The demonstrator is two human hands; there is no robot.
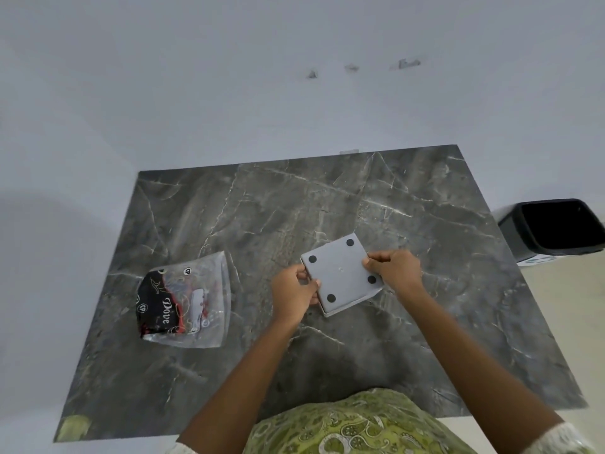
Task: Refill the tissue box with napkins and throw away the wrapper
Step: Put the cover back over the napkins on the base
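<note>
A square grey tissue box (340, 275) lies upside down on the dark marble table (262, 208), its base with black round feet facing up. My left hand (294, 288) grips its left edge. My right hand (394, 268) grips its right edge. A thin white edge shows along the box's lower side. Left of the box lies the clear plastic wrapper (185, 299) with black and red print, flat on the table and apart from both hands.
A black waste bin (553, 229) stands on the floor off the table's right edge. White walls close in behind the table and on its left. My green patterned clothing (353, 424) touches the near edge.
</note>
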